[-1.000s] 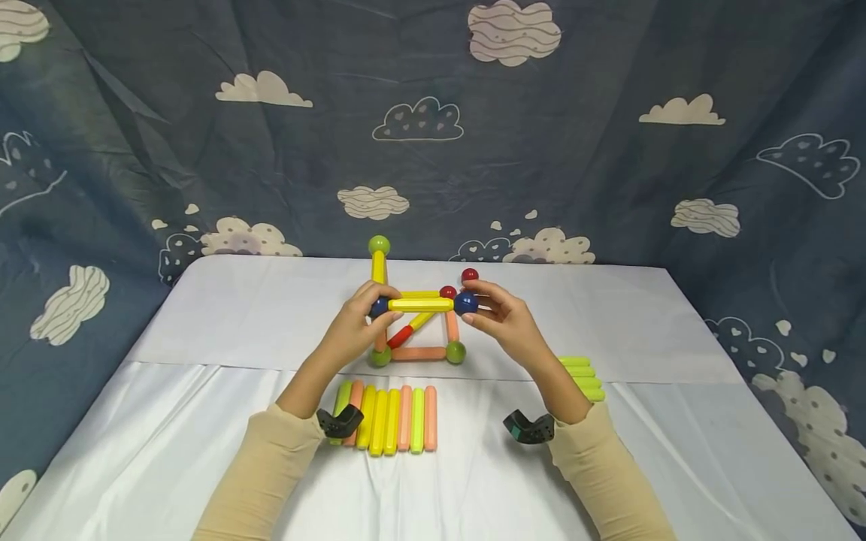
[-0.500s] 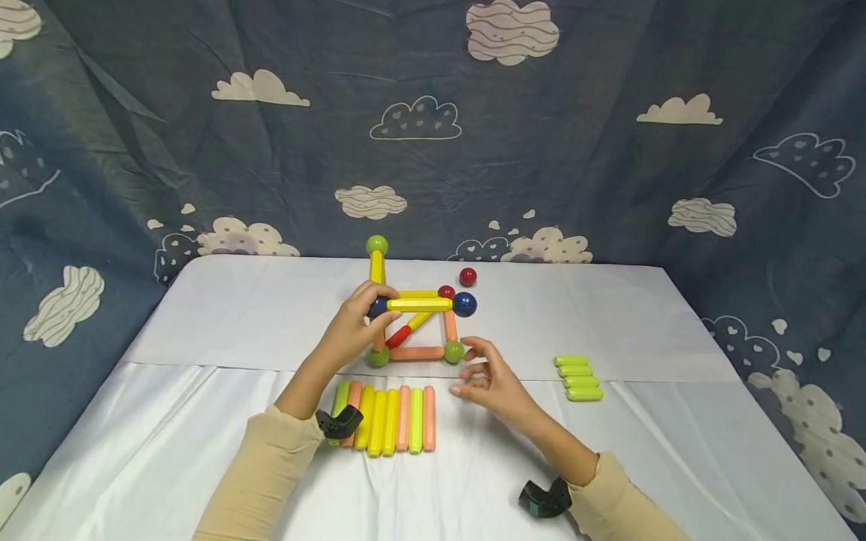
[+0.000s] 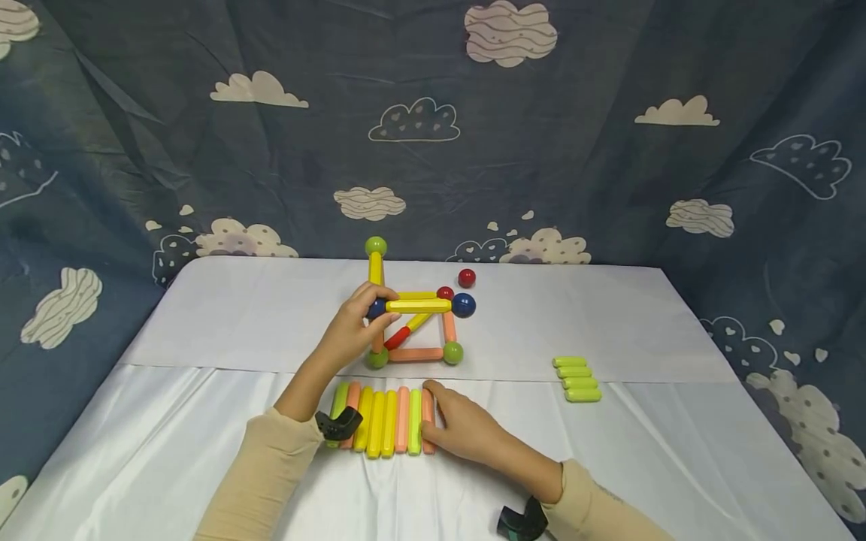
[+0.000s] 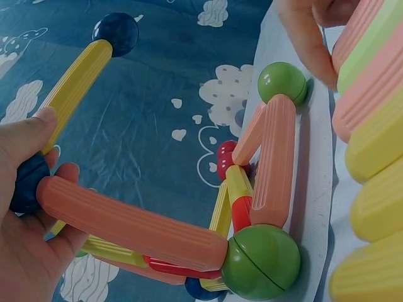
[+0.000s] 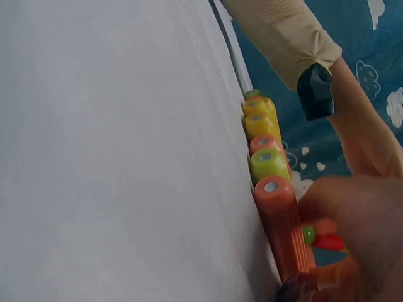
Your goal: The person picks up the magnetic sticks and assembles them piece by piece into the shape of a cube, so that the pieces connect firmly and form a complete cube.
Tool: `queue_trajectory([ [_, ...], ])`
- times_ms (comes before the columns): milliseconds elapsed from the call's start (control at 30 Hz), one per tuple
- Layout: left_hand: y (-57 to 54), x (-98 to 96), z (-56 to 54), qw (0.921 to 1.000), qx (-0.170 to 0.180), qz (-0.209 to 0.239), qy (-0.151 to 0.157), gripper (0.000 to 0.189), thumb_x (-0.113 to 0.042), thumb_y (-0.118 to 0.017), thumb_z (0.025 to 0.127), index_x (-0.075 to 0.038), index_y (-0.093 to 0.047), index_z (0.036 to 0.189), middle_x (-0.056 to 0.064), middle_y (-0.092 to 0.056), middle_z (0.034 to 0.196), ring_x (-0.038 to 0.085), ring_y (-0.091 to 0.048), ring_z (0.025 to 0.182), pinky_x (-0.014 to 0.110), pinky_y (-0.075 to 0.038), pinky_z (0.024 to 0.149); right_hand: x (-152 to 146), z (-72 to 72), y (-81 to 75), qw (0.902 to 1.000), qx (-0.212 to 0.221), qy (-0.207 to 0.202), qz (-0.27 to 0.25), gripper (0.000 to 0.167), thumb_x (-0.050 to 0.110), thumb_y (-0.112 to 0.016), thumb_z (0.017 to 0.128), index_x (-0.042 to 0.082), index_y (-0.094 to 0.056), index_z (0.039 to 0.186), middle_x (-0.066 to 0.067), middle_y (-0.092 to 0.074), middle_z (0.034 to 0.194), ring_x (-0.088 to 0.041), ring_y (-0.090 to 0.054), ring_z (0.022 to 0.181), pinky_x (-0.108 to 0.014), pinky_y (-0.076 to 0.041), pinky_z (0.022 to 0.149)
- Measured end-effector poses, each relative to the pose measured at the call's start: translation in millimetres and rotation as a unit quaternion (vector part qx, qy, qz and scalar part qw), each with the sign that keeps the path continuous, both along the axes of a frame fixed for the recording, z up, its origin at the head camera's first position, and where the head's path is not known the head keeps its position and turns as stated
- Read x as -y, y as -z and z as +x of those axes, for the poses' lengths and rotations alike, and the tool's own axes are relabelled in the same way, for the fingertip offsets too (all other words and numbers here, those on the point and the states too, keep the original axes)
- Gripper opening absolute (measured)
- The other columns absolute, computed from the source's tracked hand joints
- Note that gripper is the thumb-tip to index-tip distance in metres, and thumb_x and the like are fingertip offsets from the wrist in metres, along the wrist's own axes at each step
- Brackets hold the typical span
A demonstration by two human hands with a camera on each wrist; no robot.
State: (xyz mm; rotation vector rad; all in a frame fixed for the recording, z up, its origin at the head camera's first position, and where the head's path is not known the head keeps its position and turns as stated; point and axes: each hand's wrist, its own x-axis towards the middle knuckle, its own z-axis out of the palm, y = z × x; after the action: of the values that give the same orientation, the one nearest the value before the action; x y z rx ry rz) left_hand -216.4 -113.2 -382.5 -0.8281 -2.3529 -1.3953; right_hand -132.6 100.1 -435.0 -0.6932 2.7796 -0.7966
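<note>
My left hand grips a dark blue ball at the top corner of a frame of magnetic sticks and balls. A yellow stick runs right from that ball to a second blue ball. Below the gripped ball, a salmon stick leads down to a green ball. Nearer the front, my right hand pinches the salmon stick at the right end of a row, thumb and finger at its two ends. Its metal tip faces the right wrist camera.
Beside the pinched stick lie several yellow, green and salmon sticks. Short light green sticks are stacked in a column to the right. A loose red ball sits behind the frame. A tall yellow stick with a green ball rises at back left.
My right hand has let go of the right blue ball and come down toward me to the row's rightmost salmon stick. My left hand has stayed on its blue ball.
</note>
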Motion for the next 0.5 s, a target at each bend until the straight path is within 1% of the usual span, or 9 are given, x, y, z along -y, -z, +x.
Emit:
queue_trajectory([
  [67,-0.2,0.1,0.0,1.0000,-0.002,0.002,0.001,0.023,-0.013,-0.063,0.085,-0.007,-0.055,0.106,0.004,-0.051,0.100,0.015,-0.050,0.087,0.029,-0.046,0.078,1.8,0.7,-0.2,1.0000,-0.004,0.005,0.002,0.044,0.025,-0.058,0.081,0.003,-0.049,0.118,-0.004,-0.061,0.081,-0.012,-0.055,0.066,-0.028,-0.048,0.056],
  [100,-0.2,0.2,0.1,1.0000,-0.003,0.003,0.001,0.023,-0.013,-0.063,0.085,-0.007,-0.055,0.106,0.004,-0.051,0.100,0.015,-0.050,0.087,0.029,-0.046,0.078,1.8,0.7,-0.5,0.9999,-0.008,0.008,0.000,0.039,0.023,-0.059,0.081,0.004,-0.050,0.113,0.000,-0.057,0.070,-0.009,-0.050,0.056,-0.024,-0.043,0.048],
  [133,-0.2,0.3,0.2,1.0000,-0.003,0.003,0.001,0.023,-0.012,-0.063,0.085,-0.007,-0.055,0.106,0.004,-0.051,0.100,0.015,-0.050,0.087,0.029,-0.046,0.078,1.1,0.4,-1.1,0.9999,-0.010,0.008,-0.005,0.034,0.021,-0.059,0.081,0.006,-0.050,0.110,0.003,-0.050,0.061,-0.007,-0.043,0.048,-0.022,-0.036,0.042],
  [200,-0.3,0.6,0.5,1.0000,-0.004,0.004,0.001,0.023,-0.012,-0.063,0.085,-0.007,-0.055,0.105,0.004,-0.051,0.100,0.015,-0.050,0.087,0.029,-0.046,0.078,-1.5,-2.2,-2.8,0.9994,-0.013,0.008,-0.030,0.029,0.016,-0.059,0.081,0.007,-0.049,0.106,0.006,-0.042,0.055,-0.006,-0.037,0.042,-0.020,-0.029,0.037],
  [233,-0.3,0.8,0.6,1.0000,-0.004,0.003,0.001,0.023,-0.012,-0.063,0.085,-0.006,-0.055,0.105,0.004,-0.051,0.100,0.015,-0.050,0.087,0.029,-0.046,0.078,-3.2,-4.1,-4.8,0.9986,-0.012,0.009,-0.051,0.030,0.015,-0.059,0.081,0.007,-0.048,0.107,0.007,-0.043,0.056,-0.005,-0.038,0.043,-0.019,-0.030,0.038],
  [300,-0.5,1.1,0.9,1.0000,-0.005,0.003,0.000,0.023,-0.012,-0.063,0.085,-0.006,-0.055,0.106,0.005,-0.051,0.100,0.016,-0.050,0.087,0.029,-0.046,0.078,-7.1,-10.2,-9.0,0.9948,-0.018,0.018,-0.098,0.035,0.009,-0.059,0.080,0.006,-0.046,0.112,0.007,-0.049,0.064,-0.005,-0.045,0.050,-0.018,-0.037,0.042],
  [367,-0.7,1.3,0.8,1.0000,-0.006,0.003,0.001,0.023,-0.012,-0.063,0.085,-0.005,-0.055,0.106,0.006,-0.051,0.100,0.017,-0.050,0.087,0.029,-0.046,0.078,-11.3,-18.8,-13.8,0.9882,-0.032,0.033,-0.146,0.038,0.005,-0.060,0.082,0.003,-0.045,0.117,0.003,-0.057,0.076,-0.007,-0.053,0.061,-0.019,-0.046,0.052],
  [433,-1.0,1.3,0.9,1.0000,-0.006,0.004,0.003,0.023,-0.011,-0.063,0.085,-0.006,-0.055,0.106,0.006,-0.051,0.100,0.017,-0.049,0.087,0.029,-0.046,0.078,-15.6,-28.2,-18.6,0.9812,-0.054,0.056,-0.176,0.039,0.004,-0.061,0.083,0.001,-0.047,0.118,-0.001,-0.060,0.085,-0.010,-0.058,0.073,-0.022,-0.050,0.062],
  [500,-0.8,1.3,0.6,1.0000,-0.005,0.007,0.004,0.023,-0.011,-0.063,0.085,-0.006,-0.055,0.106,0.005,-0.051,0.100,0.016,-0.049,0.087,0.029,-0.046,0.078,-19.4,-38.4,-22.3,0.9754,-0.079,0.078,-0.190,0.034,0.003,-0.062,0.083,-0.001,-0.052,0.115,-0.004,-0.062,0.088,-0.013,-0.059,0.080,-0.024,-0.050,0.069],
])
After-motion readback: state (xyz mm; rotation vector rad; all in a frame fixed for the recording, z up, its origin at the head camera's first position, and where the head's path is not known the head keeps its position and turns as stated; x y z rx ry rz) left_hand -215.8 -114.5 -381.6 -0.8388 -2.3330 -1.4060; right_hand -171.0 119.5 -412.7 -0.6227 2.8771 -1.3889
